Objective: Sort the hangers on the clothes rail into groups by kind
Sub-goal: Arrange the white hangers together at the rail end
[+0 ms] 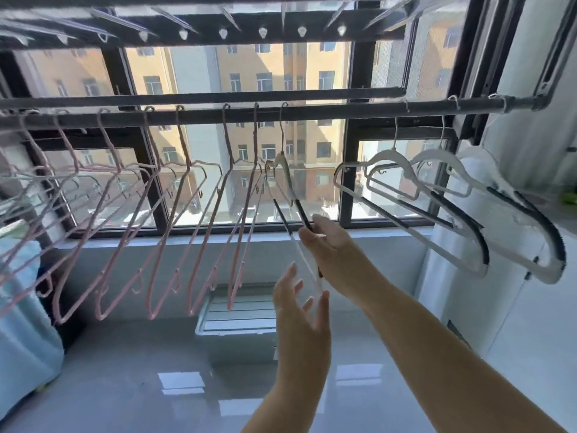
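A dark clothes rail (312, 111) runs across the window. Several thin pink wire hangers (175, 214) hang along its left and middle part. Three wide white hangers with black grip strips (437, 214) hang at the right. One more white hanger with black strips (288, 185) hangs edge-on from the rail just right of the pink ones. My right hand (327, 242) grips its lower arm near a black strip. My left hand (299, 310) is just below, fingers spread, at the hanger's bottom corner, holding nothing.
A second rail (199, 96) runs behind, and a rack of clear pegs (223, 32) sits overhead. A white slatted crate (237, 314) stands on the glossy floor under the window. Light blue fabric (22, 323) is at the left, a white cabinet (515, 307) at the right.
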